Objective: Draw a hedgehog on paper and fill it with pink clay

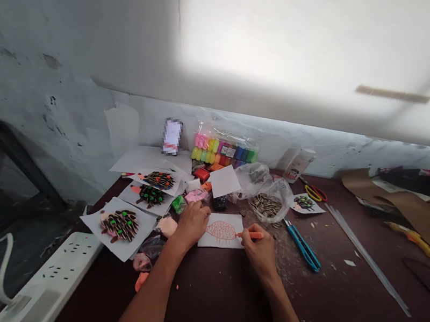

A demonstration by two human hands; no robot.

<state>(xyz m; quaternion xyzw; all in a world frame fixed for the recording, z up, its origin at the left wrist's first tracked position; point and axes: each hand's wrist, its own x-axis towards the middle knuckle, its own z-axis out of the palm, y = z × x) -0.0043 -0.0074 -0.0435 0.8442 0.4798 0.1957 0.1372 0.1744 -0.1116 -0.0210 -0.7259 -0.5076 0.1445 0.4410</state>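
An orange pen (256,235) is held in my right hand (260,249), its tip at the right end of an orange drawing on a white card (234,242). The drawing is an oval filled with small marks, with short lines below. My left hand (192,222) rests at the card's upper left edge, fingers bent; whether anything is under them is hidden. Beside it lie pink clay (196,195) and peach clay (166,226). Striped seeds (266,205) fill a plastic bag right of the card.
Seed-covered hedgehog figures (121,225) on paper stand left, near a power strip (66,266). A phone (172,136) and coloured clay packs (223,149) are against the wall. Right are a blue cutter (303,247), scissors (316,193), clear sticks (367,256) and brown cardboard (429,225).
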